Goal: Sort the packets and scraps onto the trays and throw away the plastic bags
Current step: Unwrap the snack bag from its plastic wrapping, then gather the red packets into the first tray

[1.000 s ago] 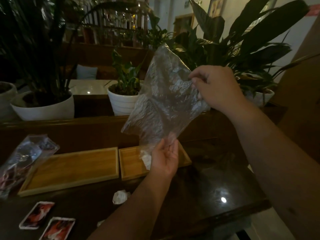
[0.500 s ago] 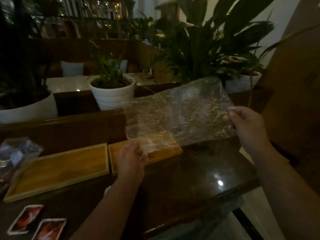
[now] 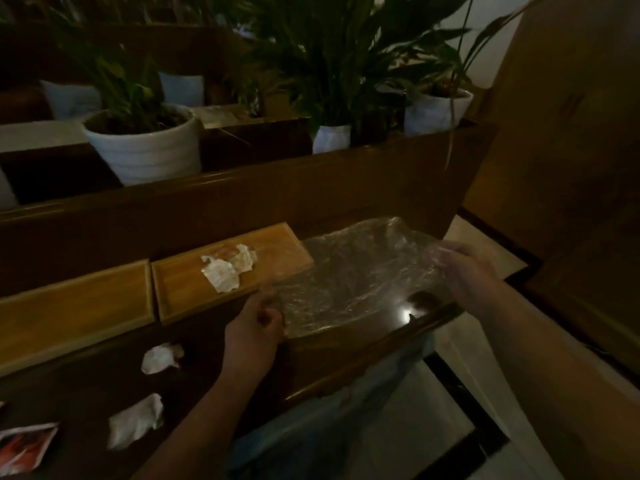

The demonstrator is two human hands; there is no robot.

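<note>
Head view, crinkled clear plastic bag (image 3: 360, 275), wooden trays (image 3: 194, 282)

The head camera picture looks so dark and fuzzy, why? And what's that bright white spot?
Head view: the room is dim, so the table and plants look murky; the right hand and the plastic bag are smeared by motion blur; the white spot is a light's glare on the glossy tabletop; the wide lens bends straight edges near the borders.

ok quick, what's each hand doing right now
Left hand: closed, pinching the near-left edge of the clear plastic bag.
Right hand: closed on the bag's far-right edge.
</note>
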